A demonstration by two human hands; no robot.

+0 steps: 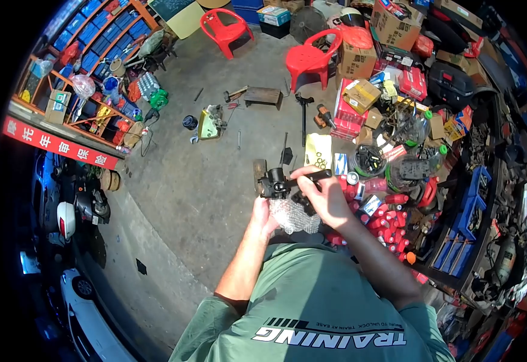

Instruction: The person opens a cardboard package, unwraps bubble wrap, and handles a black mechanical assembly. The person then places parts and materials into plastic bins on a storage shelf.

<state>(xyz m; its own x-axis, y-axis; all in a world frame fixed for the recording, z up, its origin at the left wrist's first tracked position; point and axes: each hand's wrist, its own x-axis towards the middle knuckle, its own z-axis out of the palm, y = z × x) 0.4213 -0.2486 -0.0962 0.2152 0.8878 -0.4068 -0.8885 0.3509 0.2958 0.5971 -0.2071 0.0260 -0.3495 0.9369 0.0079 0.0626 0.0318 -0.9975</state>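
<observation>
A black mechanical part is held up in front of my chest. My left hand is closed round its lower side, with the fingers partly hidden beneath it. My right hand is closed on a black handle-like piece that reaches left to the part; whether the two are joined is unclear. Clear bubble wrap hangs between my hands, below the part. Just beyond the part, a wooden block lies on the floor.
Red bottles crowd the floor at my right. Ahead are a small wooden stool, a cordless drill, a yellow-green tray and red chairs. Shelves with blue bins line the right side.
</observation>
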